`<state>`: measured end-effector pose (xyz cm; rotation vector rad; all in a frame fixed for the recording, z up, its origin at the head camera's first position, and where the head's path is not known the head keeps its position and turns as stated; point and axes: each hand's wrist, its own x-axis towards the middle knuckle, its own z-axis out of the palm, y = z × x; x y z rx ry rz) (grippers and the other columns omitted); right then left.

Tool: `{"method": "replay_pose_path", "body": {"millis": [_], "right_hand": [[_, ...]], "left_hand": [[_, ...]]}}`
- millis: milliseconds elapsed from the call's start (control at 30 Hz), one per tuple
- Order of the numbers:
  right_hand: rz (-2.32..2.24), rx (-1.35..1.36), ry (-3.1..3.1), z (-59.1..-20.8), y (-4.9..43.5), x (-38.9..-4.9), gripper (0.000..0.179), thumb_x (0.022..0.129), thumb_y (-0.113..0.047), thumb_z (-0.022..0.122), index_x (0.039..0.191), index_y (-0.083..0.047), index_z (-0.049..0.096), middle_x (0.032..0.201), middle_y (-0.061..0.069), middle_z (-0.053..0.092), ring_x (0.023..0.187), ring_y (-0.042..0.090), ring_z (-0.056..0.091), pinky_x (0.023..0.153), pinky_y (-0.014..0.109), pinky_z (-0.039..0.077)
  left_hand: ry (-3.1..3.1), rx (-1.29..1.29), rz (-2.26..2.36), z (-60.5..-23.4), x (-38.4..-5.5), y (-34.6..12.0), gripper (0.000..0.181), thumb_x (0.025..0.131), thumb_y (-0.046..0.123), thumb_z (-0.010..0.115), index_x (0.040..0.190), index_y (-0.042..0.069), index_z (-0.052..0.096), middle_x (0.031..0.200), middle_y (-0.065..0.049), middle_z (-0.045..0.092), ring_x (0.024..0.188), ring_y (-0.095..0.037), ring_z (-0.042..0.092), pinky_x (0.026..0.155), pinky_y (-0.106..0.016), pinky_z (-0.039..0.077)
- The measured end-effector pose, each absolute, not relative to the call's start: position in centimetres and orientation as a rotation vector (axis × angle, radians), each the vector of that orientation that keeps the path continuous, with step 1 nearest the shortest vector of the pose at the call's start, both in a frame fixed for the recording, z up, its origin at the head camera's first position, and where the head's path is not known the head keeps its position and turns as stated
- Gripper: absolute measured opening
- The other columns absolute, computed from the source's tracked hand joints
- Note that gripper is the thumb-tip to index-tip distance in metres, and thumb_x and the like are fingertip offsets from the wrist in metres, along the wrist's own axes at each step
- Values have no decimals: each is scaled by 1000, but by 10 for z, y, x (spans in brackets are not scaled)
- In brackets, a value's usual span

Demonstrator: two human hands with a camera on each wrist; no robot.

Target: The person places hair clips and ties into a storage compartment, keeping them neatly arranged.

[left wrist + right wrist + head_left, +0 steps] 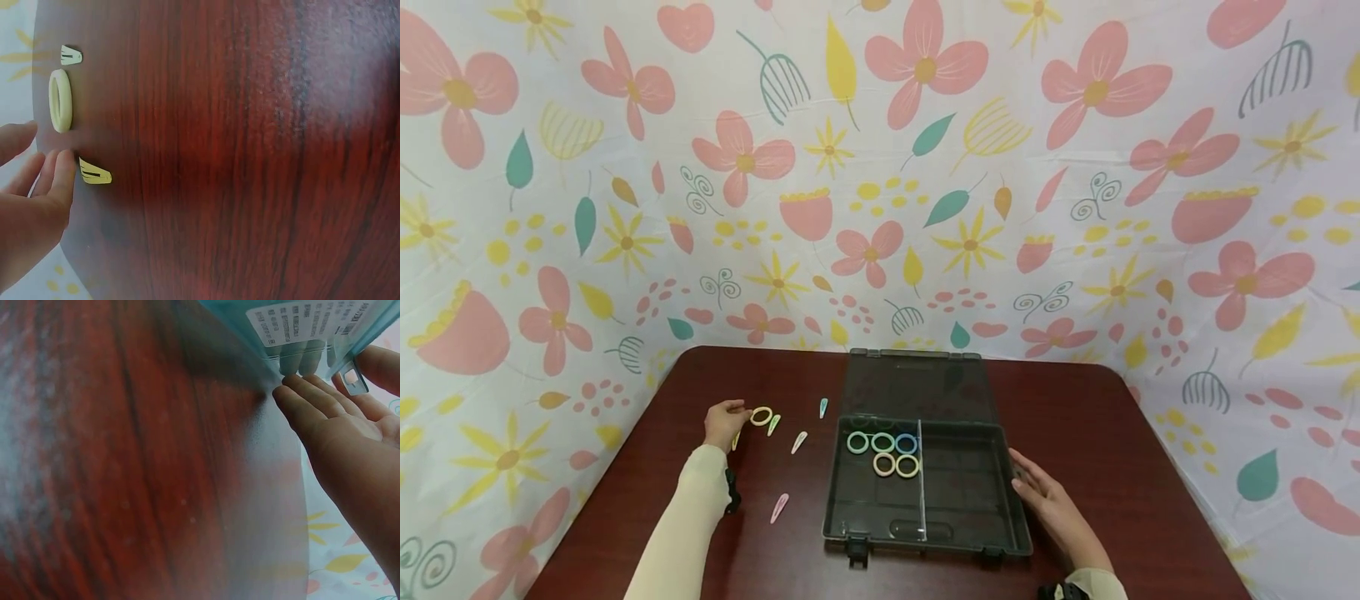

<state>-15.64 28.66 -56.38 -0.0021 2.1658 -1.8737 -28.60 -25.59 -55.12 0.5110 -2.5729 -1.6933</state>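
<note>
My left hand [724,425] reaches over the table's left side, thumb and fingers apart, beside a pale yellow hair tie [762,416]. In the left wrist view a small gap separates the fingertips from that hair tie [60,101]. A yellow snap hair clip [95,173] lies close to those fingers, and a pale green clip [773,425] lies beyond the tie. My right hand [1056,508] rests its extended fingers against the right side of a dark see-through plastic box [973,483]. In the right wrist view the thumb is near the box's clear latch [353,381].
The box's lid [917,387] lies folded back. A clear divider [922,483] splits the box; several hair ties [883,464] lie left of it. Between left hand and box lie a teal clip [823,407], a whitish clip [799,442] and a pink clip [779,508].
</note>
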Motion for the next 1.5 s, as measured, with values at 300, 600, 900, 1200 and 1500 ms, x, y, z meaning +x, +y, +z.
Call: {"method": "replay_pose_path", "body": {"millis": [300, 600, 900, 1200, 1500], "right_hand": [[-1868, 1, 2168, -564, 288, -159, 60, 103, -22, 47, 155, -13, 19, 160, 14, 9, 144, 39, 6, 113, 61, 20], [-1863, -18, 2172, -563, 287, -158, 60, 103, -21, 46, 155, -10, 17, 159, 17, 9, 145, 38, 4, 113, 58, 22], [-1888, -30, 2158, -563, 286, -158, 59, 103, -20, 45, 155, -10, 17, 159, 18, 9, 145, 38, 6, 113, 57, 22], [-1878, -34, 2188, -564, 286, -159, 59, 103, -20, 46, 154, -9, 18, 159, 16, 9, 145, 37, 7, 112, 58, 23], [-1880, -1, 2162, -565, 287, -157, 60, 103, -20, 47, 154, -11, 18, 160, 14, 8, 145, 37, 4, 113, 59, 19]], "left_hand": [[-2637, 509, -1510, -551, -287, -242, 31, 89, 2, 65, 116, -12, 62, 108, -28, 65, 100, -41, 61, 80, -45, 55], [-2709, 583, -1398, -548, -286, -232, 21, 86, 0, 64, 104, -10, 69, 96, -24, 68, 90, -37, 64, 69, -39, 57], [-2659, 671, -1448, -551, -288, -231, 15, 86, 0, 62, 95, -10, 71, 86, -20, 68, 75, -27, 66, 61, -33, 57], [-2514, 645, -1722, -545, -287, -229, 18, 90, -1, 59, 103, -13, 65, 110, -31, 59, 91, -35, 67, 77, -38, 59], [-2386, 545, -1926, -530, -286, -214, 19, 89, -3, 61, 105, -14, 63, 92, -19, 62, 70, -21, 68, 72, -36, 60]]}}
